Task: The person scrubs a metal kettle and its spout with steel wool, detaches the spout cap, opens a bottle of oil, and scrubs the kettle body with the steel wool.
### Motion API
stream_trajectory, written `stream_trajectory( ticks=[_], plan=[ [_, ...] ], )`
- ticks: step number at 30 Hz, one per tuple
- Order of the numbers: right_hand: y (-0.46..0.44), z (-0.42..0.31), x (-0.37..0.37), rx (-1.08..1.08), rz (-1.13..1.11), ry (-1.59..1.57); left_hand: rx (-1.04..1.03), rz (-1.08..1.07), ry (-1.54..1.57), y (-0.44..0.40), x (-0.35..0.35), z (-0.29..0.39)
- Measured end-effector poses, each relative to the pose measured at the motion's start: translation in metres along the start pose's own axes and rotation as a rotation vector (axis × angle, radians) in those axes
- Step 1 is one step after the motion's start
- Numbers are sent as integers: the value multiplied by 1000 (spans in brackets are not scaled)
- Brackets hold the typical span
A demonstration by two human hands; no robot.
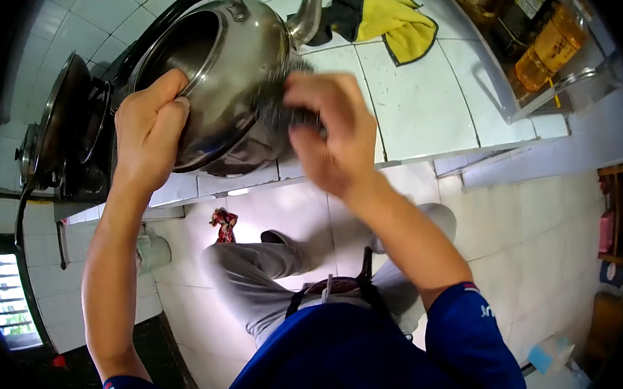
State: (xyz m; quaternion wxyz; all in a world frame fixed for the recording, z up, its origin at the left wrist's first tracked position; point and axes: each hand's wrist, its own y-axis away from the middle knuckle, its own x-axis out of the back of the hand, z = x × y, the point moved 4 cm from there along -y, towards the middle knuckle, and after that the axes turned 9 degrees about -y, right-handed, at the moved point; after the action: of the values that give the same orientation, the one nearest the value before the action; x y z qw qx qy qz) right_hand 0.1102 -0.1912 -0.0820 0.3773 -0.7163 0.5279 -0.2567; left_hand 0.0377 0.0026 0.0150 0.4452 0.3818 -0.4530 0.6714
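A shiny metal kettle (234,73) is tilted on its side at the edge of the white tiled counter (421,107), its round opening facing left and its spout at the upper right. My left hand (149,130) is closed on the rim of that opening, thumb outside. Against the kettle's right side, my right hand (336,128) holds a dark, wiry scrubber (280,110) in curled fingers; both are blurred by motion. The kettle's black handle (162,24) arches over the top left. Small specks lie on the tiles right of my right hand.
A yellow and black cloth (397,22) lies on the counter behind. Oil bottles (550,44) stand in a metal-edged rack at the upper right. Pans (60,114) lean at the left. Below, a patterned red cloth (224,224) is near the counter front, above the floor.
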Motion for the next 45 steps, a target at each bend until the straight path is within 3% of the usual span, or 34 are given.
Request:
stream_trajectory(
  ticks=[2, 4, 6, 8, 12, 22, 26, 28, 30, 32, 34, 35, 36, 40, 42, 45],
  plan=[
    [-20, 29, 12, -139, 79, -30, 0, 4, 3, 0, 0, 4],
    [-30, 42, 28, -623, 257, -418, -42, -30, -15, 3, 5, 4],
    [-31, 42, 49, -471, 406, -323, -116, -38, -38, 6, 9, -4],
    [-23, 31, 59, -531, 543, -496, -247, -35, -59, 8, 11, -4],
    [-4, 24, 68, -529, 667, -556, -221, -65, -113, 6, 13, -4],
    [-4, 16, 33, -669, 515, -707, -317, -42, -127, 3, 15, -13],
    [-19, -5, 10, -650, 305, -505, -344, -16, -117, 2, 15, -10],
    [-29, 1, 0, -505, 210, -248, -414, 7, -125, 2, 15, -10],
    [-40, 6, -4, -715, 206, -305, -437, 31, -116, 3, 16, -10],
    [-25, -1, -7, -562, 218, -109, -477, 64, -96, 0, 14, -11],
    [-6, -17, -10, -214, 104, 66, -444, 76, -58, 0, 17, -10],
    [-8, -16, -6, -313, 135, 57, -425, 55, -68, 0, 17, -10],
    [-15, -7, -3, -661, 253, -177, -409, 29, -81, 1, 16, -10],
    [-36, 7, 11, -571, 302, -57, -423, 58, -43, 1, 15, -11],
    [-44, -15, 6, -353, 238, 267, -434, 58, -22, 1, 14, -12],
    [-42, -3, 2, -293, 137, 357, -451, 86, -32, 1, 13, -13]
  ],
)
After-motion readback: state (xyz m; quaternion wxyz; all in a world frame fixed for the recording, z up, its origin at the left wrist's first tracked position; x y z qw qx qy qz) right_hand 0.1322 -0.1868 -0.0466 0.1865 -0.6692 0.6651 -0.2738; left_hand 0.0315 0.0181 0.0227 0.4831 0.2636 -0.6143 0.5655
